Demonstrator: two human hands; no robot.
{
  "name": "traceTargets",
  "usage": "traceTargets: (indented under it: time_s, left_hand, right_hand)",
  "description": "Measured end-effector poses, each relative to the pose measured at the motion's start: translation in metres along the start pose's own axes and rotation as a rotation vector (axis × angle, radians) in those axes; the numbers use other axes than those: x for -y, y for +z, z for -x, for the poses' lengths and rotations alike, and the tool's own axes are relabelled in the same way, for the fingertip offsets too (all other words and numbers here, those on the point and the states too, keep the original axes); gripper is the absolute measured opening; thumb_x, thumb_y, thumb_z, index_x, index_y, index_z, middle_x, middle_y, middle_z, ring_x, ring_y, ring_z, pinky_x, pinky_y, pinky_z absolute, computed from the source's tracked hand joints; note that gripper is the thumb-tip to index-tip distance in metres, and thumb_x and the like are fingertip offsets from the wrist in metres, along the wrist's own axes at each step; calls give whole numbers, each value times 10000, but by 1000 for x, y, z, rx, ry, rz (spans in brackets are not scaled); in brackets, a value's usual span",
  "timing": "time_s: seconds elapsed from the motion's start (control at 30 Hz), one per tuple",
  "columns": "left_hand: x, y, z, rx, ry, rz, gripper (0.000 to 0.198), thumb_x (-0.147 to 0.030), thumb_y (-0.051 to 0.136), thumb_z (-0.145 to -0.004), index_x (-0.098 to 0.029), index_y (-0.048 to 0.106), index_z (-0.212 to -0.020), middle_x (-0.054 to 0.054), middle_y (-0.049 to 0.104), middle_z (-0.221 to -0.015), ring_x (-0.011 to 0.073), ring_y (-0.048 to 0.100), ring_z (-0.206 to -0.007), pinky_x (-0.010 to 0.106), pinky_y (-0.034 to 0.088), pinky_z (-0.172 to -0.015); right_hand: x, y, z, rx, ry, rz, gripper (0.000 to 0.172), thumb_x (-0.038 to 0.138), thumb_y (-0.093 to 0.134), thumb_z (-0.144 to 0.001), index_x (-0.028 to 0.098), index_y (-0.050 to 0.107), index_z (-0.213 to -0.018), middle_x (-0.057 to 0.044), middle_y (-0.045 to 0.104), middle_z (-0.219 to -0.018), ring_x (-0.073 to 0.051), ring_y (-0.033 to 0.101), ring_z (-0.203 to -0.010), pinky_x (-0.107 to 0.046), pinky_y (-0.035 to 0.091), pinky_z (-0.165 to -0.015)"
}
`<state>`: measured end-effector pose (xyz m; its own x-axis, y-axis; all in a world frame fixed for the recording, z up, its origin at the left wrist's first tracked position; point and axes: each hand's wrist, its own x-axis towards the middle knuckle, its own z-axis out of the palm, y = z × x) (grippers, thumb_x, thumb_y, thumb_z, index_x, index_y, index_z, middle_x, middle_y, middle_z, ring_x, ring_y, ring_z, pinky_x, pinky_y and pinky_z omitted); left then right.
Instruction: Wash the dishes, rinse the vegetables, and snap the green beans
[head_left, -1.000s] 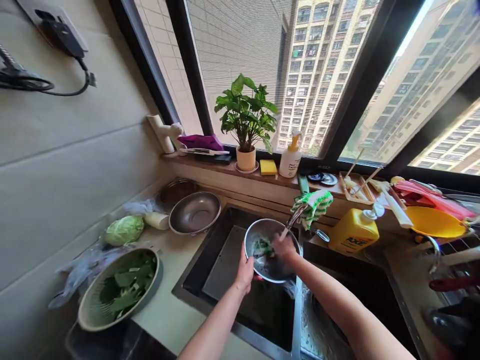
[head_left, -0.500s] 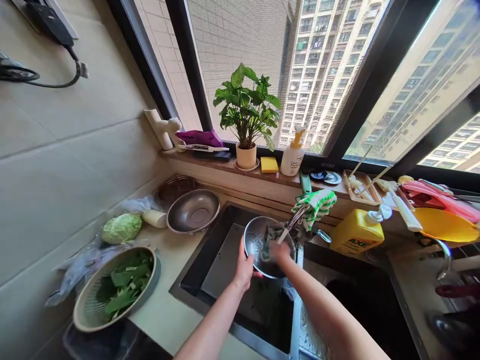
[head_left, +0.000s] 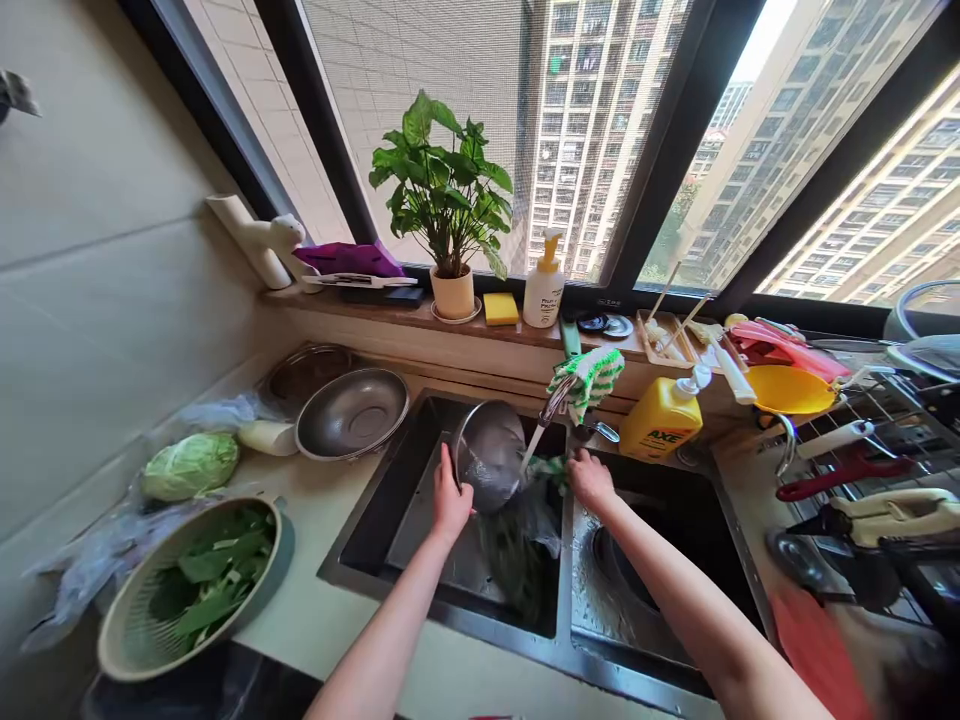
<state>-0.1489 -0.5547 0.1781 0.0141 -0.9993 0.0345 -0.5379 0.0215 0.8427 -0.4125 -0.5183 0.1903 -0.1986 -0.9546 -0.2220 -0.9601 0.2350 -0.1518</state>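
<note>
My left hand point(head_left: 449, 503) grips the rim of a small steel bowl point(head_left: 491, 452), tilted on its side over the left basin of the sink point(head_left: 375, 520). Water runs from the faucet point(head_left: 551, 405) onto the bowl. My right hand point(head_left: 590, 478) is closed on a green scrubbing cloth point(head_left: 551, 467) by the divider between the basins, just right of the bowl. A green-and-white cloth point(head_left: 589, 378) hangs over the faucet.
On the counter to the left stand a colander of green leaves point(head_left: 191, 590), a cabbage point(head_left: 191, 465) and a large steel bowl point(head_left: 352, 415). The sill holds a potted plant point(head_left: 446, 215), yellow sponge point(head_left: 500, 308) and soap pump point(head_left: 544, 290). A yellow detergent bottle point(head_left: 664, 420) and a dish rack point(head_left: 877, 470) are to the right.
The bowl has been tipped from facing up to lying on its side. My right hand has left the bowl's inside with the cloth and moved right. The view has swung down and right.
</note>
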Motion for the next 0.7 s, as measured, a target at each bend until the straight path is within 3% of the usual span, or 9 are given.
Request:
traceTargets:
  time_s: [0.07,0.13,0.23,0.37,0.5,0.6,0.7]
  left_hand:
    - [2,-6,0,-39,74,-100,857,-58,461,-716,-261,69,-1451,152,356,-1378,243,591,-1021,329,571,-701]
    - [2,-13,0,-73,147,-203,826,-26,428,-715,-235,112,-1450,157,328,-1400,272,545,-1107,343,550,-766]
    - [5,-29,3,-82,206,-374,758,-25,410,-740,-240,197,-1435,152,281,-1437,296,561,-1089,331,554,-693]
    - [17,-57,14,-97,357,-590,706,-20,427,-759,-262,277,-1405,153,221,-1475,322,535,-1130,327,556,-644]
    - [31,-88,33,-196,578,-705,769,13,462,-757,-330,238,-1407,147,239,-1475,321,477,-1203,336,553,-715]
    - [40,-107,48,-230,740,-702,867,28,475,-762,-424,123,-1412,100,172,-1509,301,470,-1215,339,547,-760]
    - [49,-117,58,-220,835,-708,908,48,451,-769,-478,62,-1398,55,141,-1522,268,526,-1163,329,551,-764]
  right_hand:
    - [-12,-1,-1,-105,1,19,263,276,437,-862,187,610,-1039,-149,495,-1186,-280,476,-1050,-373,394,-813]
    - [-20,-4,-6,-306,-3,30,320,277,383,-885,178,554,-1137,-152,464,-1247,-289,409,-1130,-394,356,-890]
    - [-28,2,-20,-499,48,32,455,299,400,-873,103,415,-1284,-189,429,-1300,-315,322,-1216,-440,290,-975]
    - [-38,27,-31,-528,98,27,661,343,443,-847,-12,234,-1363,-252,282,-1407,-341,151,-1327,-481,176,-1056]
    - [-40,38,-23,-480,117,-28,722,387,443,-842,19,164,-1397,-238,176,-1465,-344,70,-1359,-519,133,-1068]
    - [-28,40,6,-441,103,-99,663,359,429,-848,104,184,-1410,-204,149,-1487,-355,42,-1367,-595,111,-1045]
    - [2,56,55,-400,-79,-256,648,239,453,-812,122,219,-1404,-188,213,-1470,-329,61,-1376,-574,169,-1054]
